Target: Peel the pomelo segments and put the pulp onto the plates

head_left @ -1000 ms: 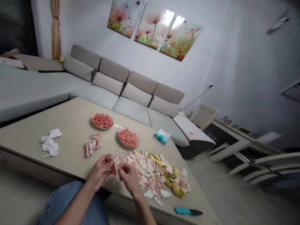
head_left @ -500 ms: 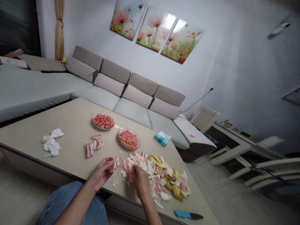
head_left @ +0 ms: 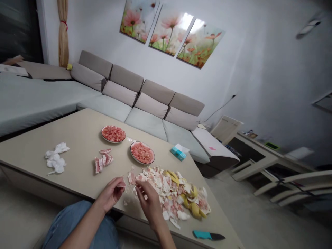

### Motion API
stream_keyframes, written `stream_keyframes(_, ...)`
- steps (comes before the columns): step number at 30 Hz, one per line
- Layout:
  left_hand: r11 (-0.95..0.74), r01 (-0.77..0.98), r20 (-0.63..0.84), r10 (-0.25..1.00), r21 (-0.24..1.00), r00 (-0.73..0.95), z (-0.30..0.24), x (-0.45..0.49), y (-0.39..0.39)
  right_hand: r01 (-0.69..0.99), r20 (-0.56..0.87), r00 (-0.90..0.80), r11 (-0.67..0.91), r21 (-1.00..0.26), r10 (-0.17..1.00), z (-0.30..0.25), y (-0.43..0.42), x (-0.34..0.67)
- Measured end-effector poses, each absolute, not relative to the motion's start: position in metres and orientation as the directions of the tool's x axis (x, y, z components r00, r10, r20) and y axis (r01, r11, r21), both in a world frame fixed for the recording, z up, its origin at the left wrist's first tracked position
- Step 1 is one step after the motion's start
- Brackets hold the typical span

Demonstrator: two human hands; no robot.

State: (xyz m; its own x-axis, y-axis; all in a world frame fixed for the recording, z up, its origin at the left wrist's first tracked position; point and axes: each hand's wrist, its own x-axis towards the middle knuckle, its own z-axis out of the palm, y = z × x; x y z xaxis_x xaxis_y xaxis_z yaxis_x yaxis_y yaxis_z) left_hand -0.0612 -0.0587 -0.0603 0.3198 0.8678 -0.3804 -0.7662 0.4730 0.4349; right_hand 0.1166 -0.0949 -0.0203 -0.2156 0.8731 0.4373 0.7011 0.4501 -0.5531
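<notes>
Pink pulp (head_left: 142, 152) is heaped on two plates (head_left: 135, 159). Over the bench (head_left: 77, 133), a segment (head_left: 121, 184) is pinched in the fingers of the left hand (head_left: 110, 194); whether anything is held by the right hand (head_left: 151, 201) cannot be told

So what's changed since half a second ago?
The right hand moved left across the peel pile, toward the left hand, its fingers spreading from bunched to open. The left hand keeps its fruit piece; the knife and tissue pack stayed put.
</notes>
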Motion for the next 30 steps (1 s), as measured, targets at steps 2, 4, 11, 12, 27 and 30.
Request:
stream_keyframes(2,0.473,-0.752,-0.369,0.871,0.459,0.323,-0.061,-0.061,-0.060,0.648,0.494,-0.288,0.546,-0.530,0.821,-0.013,-0.099,0.101)
stream_keyframes(4,0.471,-0.732,-0.351,0.877,0.493,0.329,-0.060,-0.061,-0.063,0.629,0.534,-0.348,0.615,-0.476,0.770,-0.008,-0.100,0.090)
stream_keyframes(11,0.305,-0.597,-0.161,0.945,0.742,0.283,-0.047,-0.058,-0.074,0.624,0.473,-0.215,0.492,-0.607,0.855,0.005,-0.098,0.083)
stream_keyframes(12,0.256,-0.578,-0.115,0.956,0.775,0.270,-0.044,-0.057,-0.074,0.616,0.445,-0.164,0.444,-0.651,0.880,0.006,-0.098,0.084)
stream_keyframes(27,0.099,-0.494,0.032,0.967,0.864,0.251,-0.043,-0.055,-0.073,0.368,0.100,-0.001,0.093,-0.925,0.995,0.005,-0.094,0.087)
stream_keyframes(30,0.076,-0.492,0.044,0.973,0.867,0.228,-0.044,-0.053,-0.074,0.385,0.115,0.014,0.101,-0.917,0.993,0.005,-0.094,0.085)
